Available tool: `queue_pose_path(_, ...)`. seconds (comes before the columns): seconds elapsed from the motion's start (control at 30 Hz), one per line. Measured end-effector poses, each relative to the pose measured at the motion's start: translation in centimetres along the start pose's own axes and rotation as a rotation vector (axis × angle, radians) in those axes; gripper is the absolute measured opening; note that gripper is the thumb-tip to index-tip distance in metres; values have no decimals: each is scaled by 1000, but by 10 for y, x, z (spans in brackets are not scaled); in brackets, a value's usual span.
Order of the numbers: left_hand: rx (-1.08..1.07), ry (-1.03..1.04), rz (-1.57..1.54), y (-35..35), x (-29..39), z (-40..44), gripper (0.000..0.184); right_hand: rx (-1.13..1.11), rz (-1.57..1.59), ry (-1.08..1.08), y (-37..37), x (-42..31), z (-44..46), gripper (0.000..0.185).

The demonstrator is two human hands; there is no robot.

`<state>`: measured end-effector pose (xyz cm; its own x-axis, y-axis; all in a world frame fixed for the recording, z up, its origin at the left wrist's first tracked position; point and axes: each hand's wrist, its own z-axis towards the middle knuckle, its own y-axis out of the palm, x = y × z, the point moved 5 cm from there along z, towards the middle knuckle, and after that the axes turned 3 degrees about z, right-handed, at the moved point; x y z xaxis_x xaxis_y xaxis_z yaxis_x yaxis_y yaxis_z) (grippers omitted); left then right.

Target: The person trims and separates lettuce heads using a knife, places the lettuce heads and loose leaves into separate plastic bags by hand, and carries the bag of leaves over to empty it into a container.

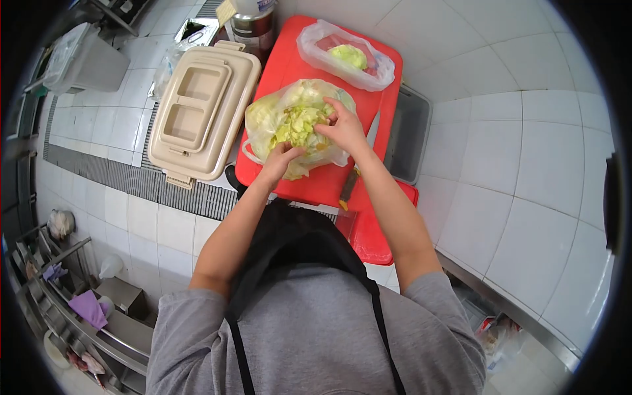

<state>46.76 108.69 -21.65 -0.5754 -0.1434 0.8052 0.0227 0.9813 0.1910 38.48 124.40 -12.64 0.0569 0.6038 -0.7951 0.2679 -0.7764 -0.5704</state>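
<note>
A clear plastic bag (266,115) of chopped lettuce (303,125) lies on a red cutting board (273,187), its mouth spread open. At the bag's near rim, my left hand (282,161) has its fingers closed on the plastic. My right hand (343,126) is curled at the right side of the opening, thumb over the lettuce, and appears to grip the rim; the exact contact is hard to see. Right of the bag, a knife (349,187) rests on the board, partly hidden by my right forearm.
Farther back on the board sits another clear bag (316,43) with a piece of lettuce (349,56). A beige lidded container (227,141) stands to the left, a metal pot (252,29) behind it. A grey bin (409,141) is at the right, beside the tiled wall (494,151).
</note>
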Motion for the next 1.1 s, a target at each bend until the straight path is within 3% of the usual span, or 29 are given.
queue_pose_path(0.07,141,87,252,-8,-2,15,72,35,89,51,17,1,6,67)
queue_pose_path(0.17,230,-34,252,-15,8,21,76,84,82,25,36,22,7,66)
queue_pose_path(0.27,179,-228,116,-15,31,3,70,237,90,-12,42,33,-8,68)
queue_pose_path(0.4,104,-178,62,-22,16,15,59,281,-82,-53,58,34,-30,73)
queue_pose_path(0.57,29,-88,165,-19,21,19,42,161,540,310,62,59,-19,71)
queue_pose_path(0.67,57,-173,36,-18,24,20,39,96,721,434,64,90,-13,66)
queue_pose_path(0.73,142,21,267,-22,20,36,42,87,939,589,54,72,-21,66)
queue_pose_path(0.87,218,286,532,-8,43,31,52,23,972,607,53,64,-22,65)
queue_pose_path(0.97,326,316,554,-4,48,33,60,-18,934,569,54,62,-19,65)
queue_pose_path(1.1,286,392,584,0,79,17,51,-72,955,476,44,50,-21,64)
